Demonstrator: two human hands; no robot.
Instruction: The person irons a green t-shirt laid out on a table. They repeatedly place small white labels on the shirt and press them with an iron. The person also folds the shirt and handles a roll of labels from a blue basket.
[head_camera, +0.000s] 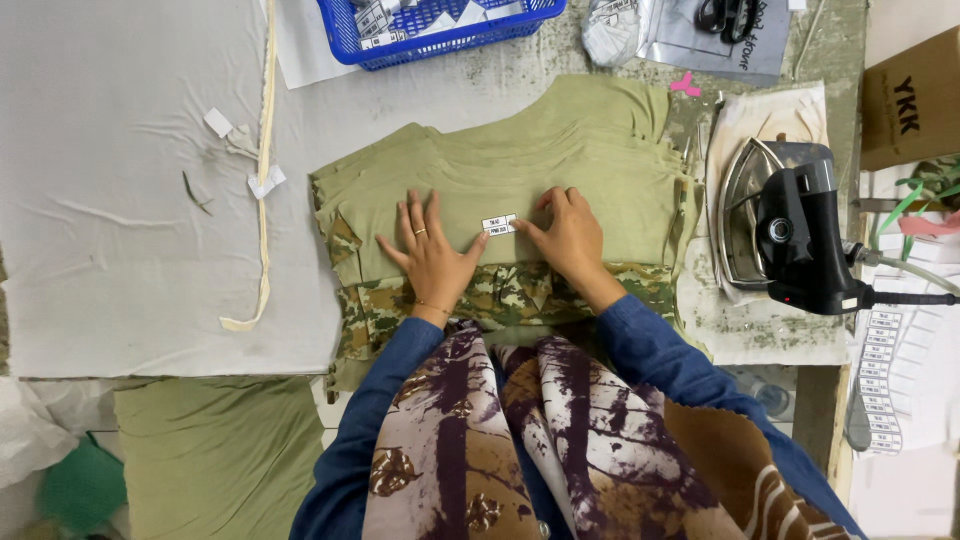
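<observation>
Big grey padded table (120, 200), with a stack of olive-green garment pieces (560, 150) in the middle, camo trim along its near edge. Right of the stack, a steam iron (775, 225) sits on a stained cloth. A blue basket (440, 30) is at the far edge. Left hand (430, 250) lies flat, fingers spread, on the fabric; right hand (570, 235) presses beside it. Both thumbs touch a small white label (499, 224) between them.

A small white rectangular label (499, 224) lies on the olive garment stack (560, 170). Right of the stack hangs a white label strip (880, 380); up-right sits a brown cardboard box (910, 95), above it a silvery pouch (715, 40).
</observation>
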